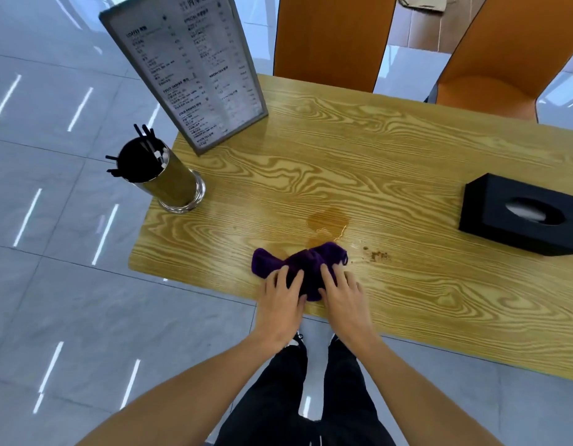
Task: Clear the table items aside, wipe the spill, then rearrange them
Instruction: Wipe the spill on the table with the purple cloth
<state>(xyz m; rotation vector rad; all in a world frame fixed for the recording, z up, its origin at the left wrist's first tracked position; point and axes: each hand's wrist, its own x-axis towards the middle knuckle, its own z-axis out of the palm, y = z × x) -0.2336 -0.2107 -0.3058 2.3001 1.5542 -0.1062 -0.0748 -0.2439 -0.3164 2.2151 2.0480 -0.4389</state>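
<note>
A crumpled purple cloth (306, 262) lies on the wooden table (407, 175) near its front edge. My left hand (283, 297) and my right hand (341, 296) both press flat on the cloth's near part, fingers spread. Just beyond the cloth sits a brownish liquid spill (327, 220), its near edge touching the cloth. Brown crumbs (377, 255) lie to the right of the cloth. A framed menu stand (188, 69) stands at the back left corner, a metal holder with black straws (159, 178) at the left edge, and a black tissue box (520, 217) at the right.
Two orange chairs (333, 37) (504, 59) stand behind the table's far edge. Glossy grey floor tiles (53, 220) surround the table on the left and front. My legs in black trousers (295, 397) are under the front edge.
</note>
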